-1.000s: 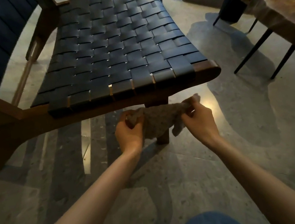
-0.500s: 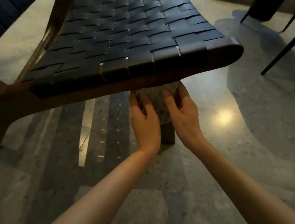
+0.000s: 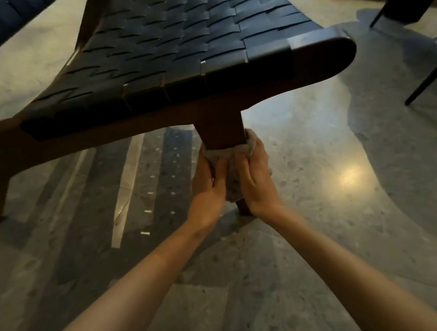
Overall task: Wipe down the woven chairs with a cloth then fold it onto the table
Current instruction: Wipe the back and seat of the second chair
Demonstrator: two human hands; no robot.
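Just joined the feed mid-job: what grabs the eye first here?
The dark woven chair seat fills the upper half of the view. Just below it, at centre, the left hand and right hand grip a pale cloth wrapped round the chair's wooden front leg. A bright light reflection shines on the polished floor to the right of the hands.

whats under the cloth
The chair's front leg: the cloth is wrapped round it, gripped by the left hand and right hand. Bare wood shows above and below; the wrapped stretch is hidden.
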